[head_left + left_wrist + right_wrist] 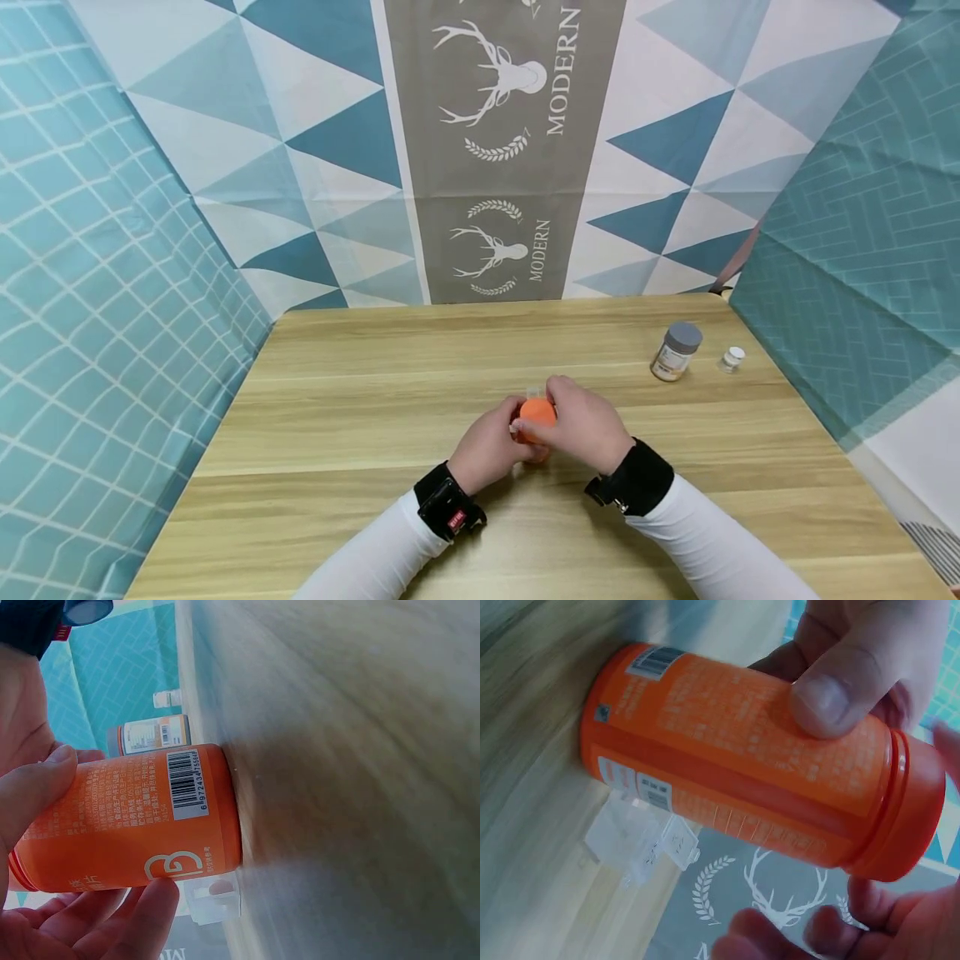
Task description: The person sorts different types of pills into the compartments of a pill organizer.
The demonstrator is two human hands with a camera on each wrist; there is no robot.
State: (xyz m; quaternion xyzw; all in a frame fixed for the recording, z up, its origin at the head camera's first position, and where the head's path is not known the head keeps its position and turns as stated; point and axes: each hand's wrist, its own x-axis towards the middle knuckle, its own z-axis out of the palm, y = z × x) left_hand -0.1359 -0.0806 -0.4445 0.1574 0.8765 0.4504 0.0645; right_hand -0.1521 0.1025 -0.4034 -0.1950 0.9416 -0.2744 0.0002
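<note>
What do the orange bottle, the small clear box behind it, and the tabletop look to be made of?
Orange bottle: probably plastic, smooth with a soft sheen, moulded ridges below its cap, printed label. Clear box: likely thin transparent plastic; the table shows through its walls. Tabletop: pale wood-grain surface, matte; whether solid wood or laminate cannot be told.

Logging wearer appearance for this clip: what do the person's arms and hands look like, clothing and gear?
Both arms wear long white sleeves. Each wrist carries a black strap; the one by the left hand bears a small red tag, the one by the right hand a metal clip. Hands are bare.

Both hands (491, 446) (585, 425) together, fingers curled inward.
</note>
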